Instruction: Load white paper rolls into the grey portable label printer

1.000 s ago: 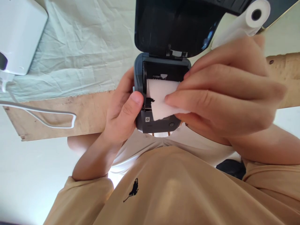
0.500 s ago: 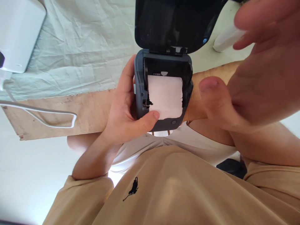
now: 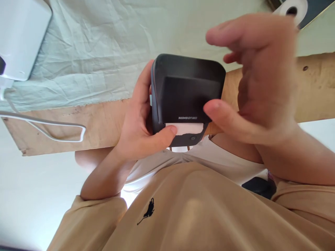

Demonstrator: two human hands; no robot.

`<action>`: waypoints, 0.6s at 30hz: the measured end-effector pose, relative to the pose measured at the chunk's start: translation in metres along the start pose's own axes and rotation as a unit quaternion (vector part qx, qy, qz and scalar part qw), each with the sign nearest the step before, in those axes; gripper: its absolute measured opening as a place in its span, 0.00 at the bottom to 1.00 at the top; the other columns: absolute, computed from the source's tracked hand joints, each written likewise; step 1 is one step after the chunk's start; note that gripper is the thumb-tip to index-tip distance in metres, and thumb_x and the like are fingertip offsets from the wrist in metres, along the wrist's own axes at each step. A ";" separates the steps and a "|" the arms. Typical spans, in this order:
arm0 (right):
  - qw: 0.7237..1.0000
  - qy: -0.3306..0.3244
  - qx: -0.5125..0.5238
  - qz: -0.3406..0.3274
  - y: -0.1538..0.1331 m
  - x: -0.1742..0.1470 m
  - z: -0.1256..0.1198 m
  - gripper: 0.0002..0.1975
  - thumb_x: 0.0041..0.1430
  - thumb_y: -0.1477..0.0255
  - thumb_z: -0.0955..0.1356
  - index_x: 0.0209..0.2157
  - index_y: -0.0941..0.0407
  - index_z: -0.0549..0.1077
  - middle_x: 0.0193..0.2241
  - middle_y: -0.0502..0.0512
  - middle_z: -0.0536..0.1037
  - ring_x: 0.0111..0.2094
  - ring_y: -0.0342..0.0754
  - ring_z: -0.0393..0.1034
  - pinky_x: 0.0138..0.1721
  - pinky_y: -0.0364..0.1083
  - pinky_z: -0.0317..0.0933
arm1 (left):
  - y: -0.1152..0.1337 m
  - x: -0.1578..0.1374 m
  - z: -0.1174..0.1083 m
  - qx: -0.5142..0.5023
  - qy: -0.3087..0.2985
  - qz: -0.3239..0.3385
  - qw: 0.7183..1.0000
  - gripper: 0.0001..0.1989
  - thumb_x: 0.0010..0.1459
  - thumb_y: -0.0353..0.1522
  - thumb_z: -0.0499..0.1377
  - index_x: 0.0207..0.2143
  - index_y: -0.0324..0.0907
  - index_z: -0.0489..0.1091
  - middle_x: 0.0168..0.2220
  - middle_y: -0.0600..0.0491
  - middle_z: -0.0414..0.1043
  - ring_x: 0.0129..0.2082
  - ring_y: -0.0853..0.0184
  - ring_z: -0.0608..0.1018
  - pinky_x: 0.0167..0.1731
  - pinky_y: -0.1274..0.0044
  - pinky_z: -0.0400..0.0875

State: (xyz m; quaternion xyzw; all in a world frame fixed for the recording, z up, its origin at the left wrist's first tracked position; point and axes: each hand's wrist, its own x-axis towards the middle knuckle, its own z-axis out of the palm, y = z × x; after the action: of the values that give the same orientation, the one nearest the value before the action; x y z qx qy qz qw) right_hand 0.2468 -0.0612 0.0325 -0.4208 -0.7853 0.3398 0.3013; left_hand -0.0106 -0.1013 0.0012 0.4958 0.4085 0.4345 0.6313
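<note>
A dark label printer [image 3: 188, 94] marked NIIMBOT is held over the table's edge, its lid down. My left hand [image 3: 141, 118] wraps around its left side, the thumb pressing on a white paper strip [image 3: 190, 129] that sticks out below the lid. Beside the strip's lower right is a round power button [image 3: 193, 138]. My right hand [image 3: 261, 80] is at the printer's right, fingers apart and curved, holding nothing. Its thumb tip is at the lid's lower right corner; whether it touches cannot be told. The paper inside is hidden by the lid.
A pale green cloth [image 3: 104, 48] covers the table, with a bare wooden edge [image 3: 60, 129] in front. At the upper left is a white device [image 3: 23, 38] with a white cable [image 3: 52, 122]. A white paper roll [image 3: 299, 8] is at the upper right near a dark box [image 3: 316, 12].
The printer's lid swung down from raised to covering the paper inside. My right hand moved left toward the lid, uncovering the roll behind. My left hand stayed in place.
</note>
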 end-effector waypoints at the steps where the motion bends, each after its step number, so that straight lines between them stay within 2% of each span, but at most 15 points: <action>1: 0.999 -0.002 -0.017 -0.030 0.000 0.001 0.003 0.33 0.81 0.53 0.65 0.72 0.65 0.66 0.73 0.63 0.72 0.76 0.47 0.69 0.83 0.49 0.67 | 0.001 0.000 0.001 -0.015 0.002 -0.009 1.000 0.41 0.63 0.50 0.80 0.72 0.53 0.73 0.73 0.52 0.79 0.71 0.55 0.83 0.70 0.64 0.86; 4: 0.994 -0.034 -0.049 -0.092 0.006 -0.002 0.005 0.36 0.83 0.49 0.64 0.73 0.66 0.65 0.71 0.66 0.74 0.73 0.47 0.73 0.77 0.48 0.72 | 0.001 0.000 0.004 -0.051 0.001 -0.027 0.998 0.41 0.62 0.53 0.79 0.72 0.54 0.74 0.68 0.51 0.80 0.70 0.50 0.84 0.65 0.60 0.90; 7: 0.987 -0.041 -0.060 -0.142 0.014 -0.003 0.001 0.37 0.82 0.49 0.67 0.74 0.64 0.65 0.70 0.64 0.75 0.70 0.44 0.75 0.73 0.44 0.75 | 0.000 -0.002 0.003 -0.042 0.006 -0.027 0.999 0.37 0.66 0.54 0.76 0.72 0.55 0.76 0.60 0.50 0.84 0.60 0.50 0.89 0.57 0.61 0.92; 9: 0.985 -0.046 -0.064 -0.156 0.018 -0.001 0.001 0.36 0.81 0.48 0.67 0.74 0.59 0.66 0.69 0.61 0.76 0.69 0.44 0.76 0.70 0.45 0.78 | 0.000 -0.003 0.002 -0.029 0.013 -0.029 0.999 0.33 0.66 0.53 0.75 0.69 0.57 0.79 0.57 0.50 0.85 0.54 0.52 0.89 0.52 0.62 0.92; 12: 0.991 -0.059 -0.049 -0.106 0.020 0.003 0.005 0.36 0.80 0.42 0.64 0.72 0.53 0.67 0.68 0.58 0.77 0.67 0.48 0.78 0.67 0.51 0.81 | 0.001 -0.002 0.002 -0.019 0.038 -0.036 0.998 0.29 0.64 0.53 0.77 0.65 0.60 0.83 0.55 0.50 0.85 0.51 0.52 0.89 0.48 0.63 0.91; 15: 0.996 -0.061 -0.047 -0.047 0.019 0.005 0.010 0.41 0.78 0.37 0.60 0.74 0.53 0.66 0.69 0.61 0.74 0.68 0.50 0.76 0.70 0.55 0.80 | 0.001 0.000 0.002 -0.011 0.055 -0.039 0.998 0.27 0.62 0.53 0.78 0.62 0.62 0.85 0.53 0.50 0.84 0.52 0.51 0.88 0.49 0.62 0.92; 18: 0.996 -0.065 -0.050 -0.025 0.019 0.003 0.012 0.46 0.76 0.32 0.58 0.75 0.53 0.64 0.71 0.62 0.72 0.69 0.52 0.74 0.74 0.58 0.77 | 0.001 0.003 0.004 -0.061 0.028 -0.050 0.997 0.33 0.60 0.54 0.79 0.66 0.63 0.82 0.56 0.50 0.84 0.57 0.48 0.90 0.50 0.60 0.95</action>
State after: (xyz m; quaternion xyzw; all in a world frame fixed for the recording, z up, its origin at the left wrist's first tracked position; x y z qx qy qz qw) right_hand 0.2451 -0.0545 0.0114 -0.3925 -0.8296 0.3190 0.2364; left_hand -0.0065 -0.0995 0.0021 0.4232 0.4231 0.4404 0.6692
